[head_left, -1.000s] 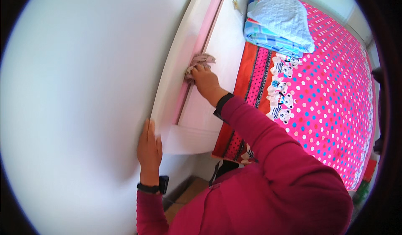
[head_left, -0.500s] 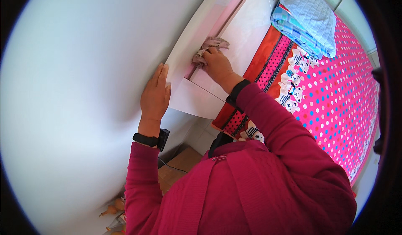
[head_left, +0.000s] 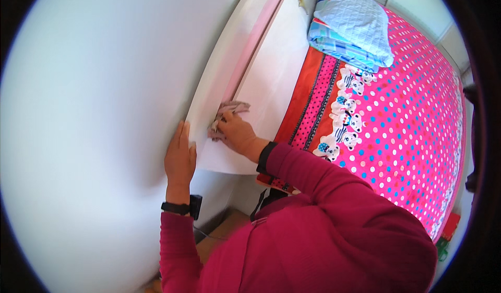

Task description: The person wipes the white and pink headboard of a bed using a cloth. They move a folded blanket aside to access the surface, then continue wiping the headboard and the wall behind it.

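Note:
My right hand (head_left: 239,132) is closed on a crumpled, dusty-pink cloth (head_left: 235,106). It presses the cloth against the white headboard (head_left: 261,84) near the headboard's closer end, beside a pink strip (head_left: 245,55) running along it. Part of the cloth is hidden under my fingers. My left hand (head_left: 180,160) is stretched out, fingers together and straight, at the outer edge of the headboard where it meets the pale wall (head_left: 104,110). Nothing shows in that hand.
Right of the headboard lies a bed with a pink dotted cover (head_left: 407,120) bordered in red with cartoon bears. A folded blue plaid quilt (head_left: 339,45) sits on it, with a light blue quilted pad (head_left: 355,13) on top. A thin cable (head_left: 209,234) runs low by the wall.
The view has shifted. My right hand and the cloth have slid along the headboard toward its near end. My left hand stays stretched out at the headboard's edge.

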Demonstrator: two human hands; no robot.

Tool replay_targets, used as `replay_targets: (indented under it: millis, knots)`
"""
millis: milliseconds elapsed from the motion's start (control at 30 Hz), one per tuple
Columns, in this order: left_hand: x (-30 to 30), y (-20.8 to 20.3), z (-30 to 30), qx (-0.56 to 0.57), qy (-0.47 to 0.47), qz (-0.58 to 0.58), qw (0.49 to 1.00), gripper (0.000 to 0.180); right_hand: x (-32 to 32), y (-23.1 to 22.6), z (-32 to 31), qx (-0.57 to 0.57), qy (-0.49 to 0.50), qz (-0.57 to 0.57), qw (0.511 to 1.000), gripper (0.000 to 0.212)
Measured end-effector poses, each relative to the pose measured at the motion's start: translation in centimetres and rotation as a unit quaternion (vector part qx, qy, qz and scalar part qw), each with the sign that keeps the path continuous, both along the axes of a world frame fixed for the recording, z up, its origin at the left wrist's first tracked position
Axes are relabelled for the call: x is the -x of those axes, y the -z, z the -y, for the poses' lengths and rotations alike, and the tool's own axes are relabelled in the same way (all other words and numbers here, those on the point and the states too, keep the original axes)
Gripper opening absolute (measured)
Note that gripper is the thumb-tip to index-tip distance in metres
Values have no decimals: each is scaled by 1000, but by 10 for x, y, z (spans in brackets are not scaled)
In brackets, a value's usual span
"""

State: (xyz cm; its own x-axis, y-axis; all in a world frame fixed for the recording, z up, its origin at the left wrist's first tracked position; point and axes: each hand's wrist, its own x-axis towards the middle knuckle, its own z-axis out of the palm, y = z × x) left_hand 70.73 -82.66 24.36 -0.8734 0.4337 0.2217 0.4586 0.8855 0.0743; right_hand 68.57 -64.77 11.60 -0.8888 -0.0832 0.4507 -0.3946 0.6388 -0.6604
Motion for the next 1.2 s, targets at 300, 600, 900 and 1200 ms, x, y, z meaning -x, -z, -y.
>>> replay_targets:
  millis: [300,600,900,1200]
  knots:
    - [-2,-6,-4,-6,-6,24,1000,59,12,-9,-15,-93,-15,-21,995,36]
    - [-1,-5,-4,13,-8,15,1000,58,70,-12,-76,-75,46,50,995,43]
    - [0,-9,-5,18,2,32,999,54,147,-17,-154,-97,133,84,983,43]
    - [1,-8,0,41,-10,47,998,56,223,-18,-225,-87,220,84,968,27]
